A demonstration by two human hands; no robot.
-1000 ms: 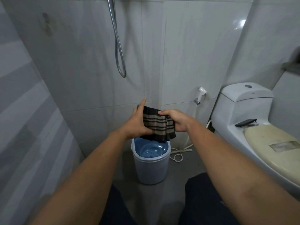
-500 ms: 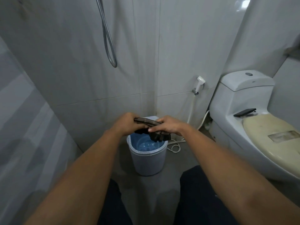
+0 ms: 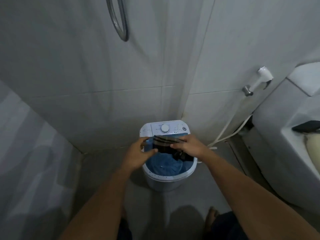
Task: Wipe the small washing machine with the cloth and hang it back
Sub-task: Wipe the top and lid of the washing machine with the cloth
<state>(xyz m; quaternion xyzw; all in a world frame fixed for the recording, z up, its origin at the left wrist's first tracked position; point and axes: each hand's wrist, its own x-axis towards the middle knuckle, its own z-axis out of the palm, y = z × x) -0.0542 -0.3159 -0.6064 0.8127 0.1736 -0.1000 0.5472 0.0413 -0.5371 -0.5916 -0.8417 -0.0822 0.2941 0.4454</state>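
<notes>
A small white washing machine with a blue tub and a white dial panel stands on the floor in the corner. Just above its open top I hold a dark cloth with tan stripes, folded. My left hand pinches the cloth's left end. My right hand grips its right end, with part of the cloth hanging down below the palm over the tub. Both forearms reach in from the bottom of the view.
A white toilet with a dark phone on it fills the right side. A bidet sprayer and its hose hang on the wall beside it. A shower hose loop hangs at the top. Tiled walls close in left and behind.
My hands have dropped with the cloth from chest height to just over the machine's tub, and the cloth went from hanging spread to folded. My view has tilted down and closer.
</notes>
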